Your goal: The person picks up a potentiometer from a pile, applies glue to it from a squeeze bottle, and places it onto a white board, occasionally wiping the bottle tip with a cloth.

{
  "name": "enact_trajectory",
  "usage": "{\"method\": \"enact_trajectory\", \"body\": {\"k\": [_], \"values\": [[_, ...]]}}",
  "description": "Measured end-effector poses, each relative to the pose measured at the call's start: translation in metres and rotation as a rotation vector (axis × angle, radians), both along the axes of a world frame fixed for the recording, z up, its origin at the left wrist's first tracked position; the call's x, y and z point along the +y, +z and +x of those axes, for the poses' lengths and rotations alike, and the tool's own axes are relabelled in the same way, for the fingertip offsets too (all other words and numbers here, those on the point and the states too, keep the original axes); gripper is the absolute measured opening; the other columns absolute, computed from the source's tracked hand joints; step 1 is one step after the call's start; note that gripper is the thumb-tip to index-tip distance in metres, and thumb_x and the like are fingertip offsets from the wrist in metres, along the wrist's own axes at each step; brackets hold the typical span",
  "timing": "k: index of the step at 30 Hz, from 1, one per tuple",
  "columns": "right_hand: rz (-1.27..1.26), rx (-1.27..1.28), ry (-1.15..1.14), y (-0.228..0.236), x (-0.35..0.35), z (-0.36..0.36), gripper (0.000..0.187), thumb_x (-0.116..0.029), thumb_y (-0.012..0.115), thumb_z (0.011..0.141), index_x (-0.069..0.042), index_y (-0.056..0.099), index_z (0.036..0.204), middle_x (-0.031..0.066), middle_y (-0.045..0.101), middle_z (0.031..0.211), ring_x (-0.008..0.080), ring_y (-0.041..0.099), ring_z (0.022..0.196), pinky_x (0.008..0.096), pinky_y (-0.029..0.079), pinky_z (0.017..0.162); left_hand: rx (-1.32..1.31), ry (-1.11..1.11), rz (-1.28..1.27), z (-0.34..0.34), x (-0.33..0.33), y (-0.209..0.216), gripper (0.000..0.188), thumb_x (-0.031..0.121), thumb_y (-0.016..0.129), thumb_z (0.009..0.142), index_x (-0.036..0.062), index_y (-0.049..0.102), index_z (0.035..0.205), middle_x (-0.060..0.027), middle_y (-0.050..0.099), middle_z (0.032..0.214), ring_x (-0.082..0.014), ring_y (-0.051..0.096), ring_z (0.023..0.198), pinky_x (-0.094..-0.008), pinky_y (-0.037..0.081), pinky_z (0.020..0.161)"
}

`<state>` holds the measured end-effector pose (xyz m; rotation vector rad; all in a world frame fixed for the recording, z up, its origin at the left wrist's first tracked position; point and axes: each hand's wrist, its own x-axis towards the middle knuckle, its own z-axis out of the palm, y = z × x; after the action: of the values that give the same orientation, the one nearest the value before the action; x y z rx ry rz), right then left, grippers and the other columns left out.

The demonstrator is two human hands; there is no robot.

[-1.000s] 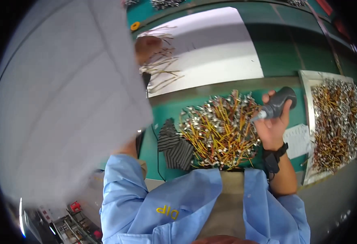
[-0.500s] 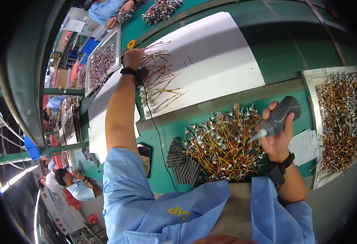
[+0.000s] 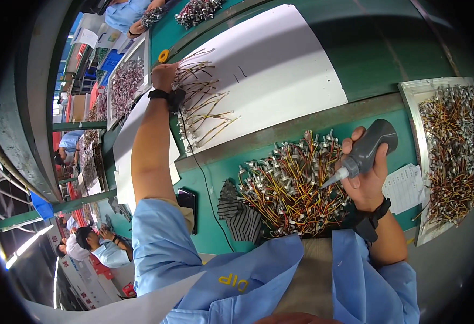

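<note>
My right hand (image 3: 367, 181) is wrapped round a dark grey squeeze bottle (image 3: 374, 144). The bottle is tilted, its pale pointed nozzle (image 3: 335, 177) aimed down and left over a heap of wire leads (image 3: 296, 189) with white connectors. Far to the left, my outstretched left hand (image 3: 164, 76) is closed at the end of a row of yellow, red and dark wire leads (image 3: 207, 102), laid along the left edge of a white board (image 3: 280, 59). Its fingertips are hidden, so what it grips cannot be made out. Both wrists wear black bands.
A tray (image 3: 409, 102) full of wire leads stands at the right, beside a paper sheet (image 3: 404, 188). Striped grey cloth (image 3: 243, 222), a phone (image 3: 187, 202) and a thin black cable (image 3: 207, 186) lie nearer me. Yellow tape (image 3: 164, 55) sits beyond my left hand. Co-workers sit farther left.
The view has shifted slightly, and a blurred pale strip now crosses the lower left. Both hands keep their places and closed grips; the bottle stays tilted over the heap.
</note>
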<state>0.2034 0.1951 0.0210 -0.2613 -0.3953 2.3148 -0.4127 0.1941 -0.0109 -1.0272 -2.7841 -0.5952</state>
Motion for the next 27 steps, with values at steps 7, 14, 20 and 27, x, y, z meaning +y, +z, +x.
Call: {"method": "enact_trajectory", "body": {"k": [7,14,20,27], "values": [[-0.006,0.124,0.041,-0.001,0.002,0.001,0.053,-0.053,0.045,0.095,-0.006,0.042,0.119,0.0104,0.056,0.106,0.0086,0.047,0.045,0.0282,0.047,0.058,0.118,-0.079,0.38,0.023,-0.015,0.03,0.032,0.035,0.078,0.072,0.0061,0.072,0.085,-0.0069,0.07,0.076,-0.0179,0.065,0.071,-0.0314,0.05,0.068],[-0.014,0.198,0.016,-0.009,0.011,0.006,0.055,-0.053,0.041,0.097,-0.005,0.044,0.123,0.0092,0.055,0.109,0.0087,0.047,0.046,0.0299,0.047,0.064,-0.451,-0.765,0.024,0.29,-0.052,0.142,0.017,0.012,0.065,0.086,0.0005,0.068,0.099,-0.0066,0.068,0.09,-0.0146,0.061,0.084,-0.026,0.046,0.078],[-0.003,0.177,0.005,-0.004,0.006,0.003,0.055,-0.053,0.041,0.097,-0.004,0.046,0.122,0.0087,0.055,0.11,0.0083,0.047,0.046,0.0292,0.047,0.062,-0.653,-1.019,-0.161,0.377,-0.088,0.09,0.028,-0.001,0.065,0.08,0.0039,0.065,0.108,-0.0081,0.066,0.106,-0.0208,0.062,0.091,-0.0321,0.05,0.079],[-0.025,0.083,-0.007,-0.002,0.001,0.005,0.054,-0.053,0.045,0.095,-0.005,0.049,0.119,0.0085,0.056,0.111,0.0075,0.047,0.047,0.0278,0.048,0.057,-0.542,-1.121,-0.104,0.376,-0.097,0.081,0.028,-0.003,0.066,0.078,0.0026,0.065,0.106,-0.0083,0.065,0.103,-0.0209,0.062,0.092,-0.0315,0.049,0.08]]}}
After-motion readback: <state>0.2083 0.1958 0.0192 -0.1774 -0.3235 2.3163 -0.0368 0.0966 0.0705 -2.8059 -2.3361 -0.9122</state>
